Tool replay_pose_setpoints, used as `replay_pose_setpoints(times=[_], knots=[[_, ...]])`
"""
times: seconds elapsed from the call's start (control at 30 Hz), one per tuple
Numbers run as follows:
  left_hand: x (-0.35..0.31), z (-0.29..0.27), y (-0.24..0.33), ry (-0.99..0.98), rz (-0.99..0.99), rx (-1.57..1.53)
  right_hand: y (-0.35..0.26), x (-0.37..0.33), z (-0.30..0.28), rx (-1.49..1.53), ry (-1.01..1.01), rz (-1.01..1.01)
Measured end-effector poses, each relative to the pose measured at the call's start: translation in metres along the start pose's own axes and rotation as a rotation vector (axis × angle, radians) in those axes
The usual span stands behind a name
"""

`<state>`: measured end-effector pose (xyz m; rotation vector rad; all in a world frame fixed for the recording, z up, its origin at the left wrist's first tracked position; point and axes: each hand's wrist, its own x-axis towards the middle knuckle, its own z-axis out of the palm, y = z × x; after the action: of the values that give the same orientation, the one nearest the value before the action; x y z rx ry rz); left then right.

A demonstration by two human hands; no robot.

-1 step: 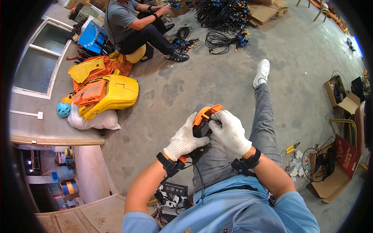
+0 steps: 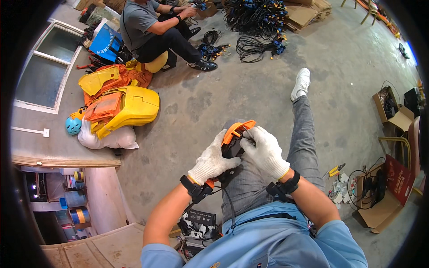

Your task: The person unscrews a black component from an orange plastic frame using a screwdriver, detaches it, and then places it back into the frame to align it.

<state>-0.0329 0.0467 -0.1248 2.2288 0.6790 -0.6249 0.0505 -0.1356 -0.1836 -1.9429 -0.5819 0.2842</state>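
A black and orange device (image 2: pixel 233 145) of a kind I cannot make out rests over my left thigh, its curved orange part at the far end. Gloved in white knit, my left hand (image 2: pixel 213 156) wraps round its left side, thumb across the black body. My right hand (image 2: pixel 263 149), gloved alike, has its fingers pinched together at the device's right edge; whatever is between the fingertips is too small to name. A black cable (image 2: pixel 229 201) runs down near my left wrist toward my lap.
Yellow and orange plastic shells (image 2: pixel 134 105) lie at left on a white sack (image 2: pixel 107 137). Ahead, a seated person (image 2: pixel 154 31) works beside heaps of black cables (image 2: pixel 254 22). Yellow-handled pliers (image 2: pixel 335 170) and an open cardboard box (image 2: pixel 380 210) are on the floor at right.
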Motion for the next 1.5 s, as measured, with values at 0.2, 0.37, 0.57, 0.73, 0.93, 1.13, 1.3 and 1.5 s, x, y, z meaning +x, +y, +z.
replay_pose_setpoints(times=[0.2, 0.37, 0.57, 0.73, 0.93, 1.13, 1.3, 1.5], knots=[[0.001, 0.000, -0.001, 0.006, 0.019, -0.020, 0.000, 0.002, -0.003, -0.008, -0.039, -0.019], [-0.003, -0.002, 0.006, -0.008, -0.020, 0.013, -0.001, 0.001, -0.003, -0.022, -0.054, 0.001], [-0.002, -0.002, 0.004, -0.006, -0.024, 0.028, 0.002, -0.001, 0.002, 0.006, -0.003, -0.014], [0.000, -0.001, 0.003, 0.001, -0.011, 0.010, 0.001, -0.001, 0.005, 0.023, 0.025, 0.015], [-0.001, 0.001, -0.002, 0.021, 0.010, -0.014, 0.000, -0.001, 0.008, -0.023, -0.001, -0.004], [0.000, 0.000, 0.003, 0.002, 0.028, -0.075, 0.002, -0.001, 0.011, -0.013, 0.026, 0.005], [0.001, 0.001, -0.003, 0.015, 0.066, -0.093, -0.002, -0.002, 0.013, 0.025, 0.106, -0.038], [0.000, -0.002, 0.003, 0.016, 0.012, -0.002, 0.001, -0.002, 0.014, -0.003, 0.111, -0.051]])
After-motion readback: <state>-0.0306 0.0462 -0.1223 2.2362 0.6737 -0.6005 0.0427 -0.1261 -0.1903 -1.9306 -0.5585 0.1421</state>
